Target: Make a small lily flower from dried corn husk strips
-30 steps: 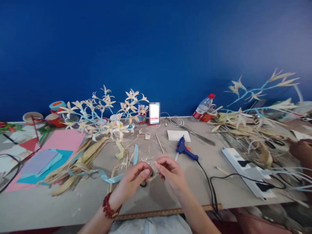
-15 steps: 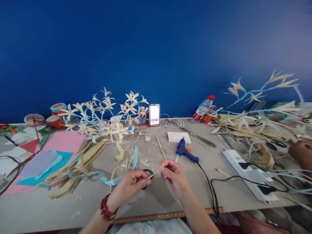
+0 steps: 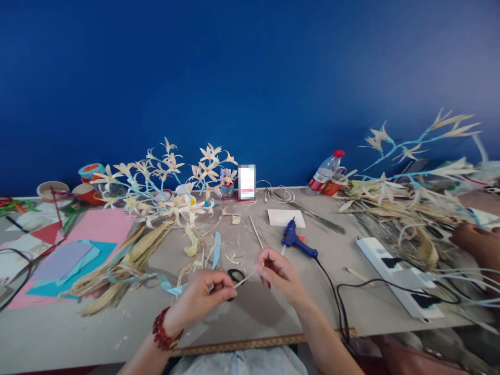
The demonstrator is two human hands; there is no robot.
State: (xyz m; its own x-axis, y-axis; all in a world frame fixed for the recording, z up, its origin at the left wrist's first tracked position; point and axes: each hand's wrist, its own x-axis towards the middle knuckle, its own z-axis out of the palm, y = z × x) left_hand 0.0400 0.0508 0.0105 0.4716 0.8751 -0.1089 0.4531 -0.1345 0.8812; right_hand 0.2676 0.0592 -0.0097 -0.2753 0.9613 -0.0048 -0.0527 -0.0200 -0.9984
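My left hand (image 3: 203, 297), with a red bead bracelet at the wrist, is closed in a pinch on one end of a thin pale straw strip (image 3: 246, 278). My right hand (image 3: 279, 273) pinches the strip's other end, so the strip is stretched between them just above the table. Black scissors (image 3: 235, 276) lie on the table under and behind the strip. A light blue ribbon (image 3: 167, 284) curls on the table just left of my left hand.
A blue glue gun (image 3: 297, 240) with its black cord lies right of my hands, beside a white power strip (image 3: 394, 273). Straw flower branches (image 3: 167, 187), dried husks (image 3: 117, 265) and coloured paper (image 3: 78, 250) fill the left. Another person's hand (image 3: 474, 242) works at the right edge.
My hands have drawn apart, the left moving left and down, and the straw strip now stretches out between them. The other person's hand at the right has shifted slightly.
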